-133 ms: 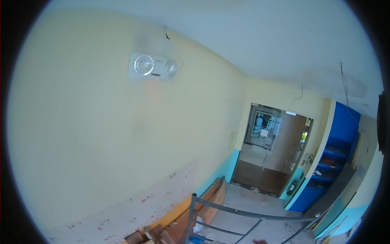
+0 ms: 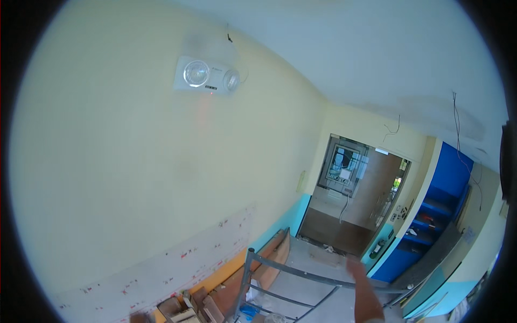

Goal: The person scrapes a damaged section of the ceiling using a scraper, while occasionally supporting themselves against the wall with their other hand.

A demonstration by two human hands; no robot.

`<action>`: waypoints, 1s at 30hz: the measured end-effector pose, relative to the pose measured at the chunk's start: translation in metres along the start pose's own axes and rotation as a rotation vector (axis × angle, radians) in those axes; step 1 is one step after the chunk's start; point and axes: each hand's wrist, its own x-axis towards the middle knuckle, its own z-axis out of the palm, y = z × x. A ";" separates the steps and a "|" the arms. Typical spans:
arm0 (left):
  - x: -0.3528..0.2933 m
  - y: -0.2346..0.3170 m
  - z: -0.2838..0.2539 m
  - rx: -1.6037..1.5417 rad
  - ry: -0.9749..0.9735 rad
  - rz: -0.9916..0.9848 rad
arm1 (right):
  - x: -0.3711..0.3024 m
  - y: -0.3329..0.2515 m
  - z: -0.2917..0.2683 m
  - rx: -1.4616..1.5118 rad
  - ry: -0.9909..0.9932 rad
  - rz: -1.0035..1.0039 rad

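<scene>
My right forearm rises from the lower edge, right of the middle. It crosses in front of the curved top bar of a dark grey metal tube frame (image 2: 301, 273). My right hand (image 2: 355, 266) shows small and smeared just above that bar, its fingers not distinct. Whether it touches the bar I cannot tell. I make out nothing held in it. My left hand is out of view. High on the cream wall to the left hangs a white emergency light (image 2: 207, 76) with two round lamps and a small red glow.
Boards and scraps (image 2: 207, 307) lie along the left wall's foot. Beyond the frame stands a glass door (image 2: 342, 199). Right of it is a blue shelf unit (image 2: 447, 172) with a dark panel (image 2: 431, 264) leaning on it. Loose wires (image 2: 456, 121) hang from the ceiling.
My right hand and forearm have risen into view over the frame's bar; before, only a small brown patch showed at the lower edge. The view has tilted slightly.
</scene>
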 end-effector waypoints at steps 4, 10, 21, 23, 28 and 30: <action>0.160 0.062 -0.206 0.094 0.388 0.000 | 0.067 -0.208 -0.326 0.691 0.266 -0.134; 0.245 0.201 -0.492 -0.142 0.663 0.071 | 0.023 -0.399 -0.607 1.177 0.460 -0.575; 0.280 0.187 -0.544 -0.491 0.664 0.219 | 0.016 -0.468 -0.767 0.177 1.673 -0.546; 0.268 0.196 -0.546 -0.528 0.652 0.160 | 0.014 -0.469 -0.780 0.104 1.673 -0.470; 0.255 0.202 -0.549 -0.717 0.637 0.106 | 0.006 -0.486 -0.789 -0.020 1.614 -0.404; 0.263 0.192 -0.550 -0.699 0.585 0.073 | 0.011 -0.494 -0.792 -0.036 1.608 -0.345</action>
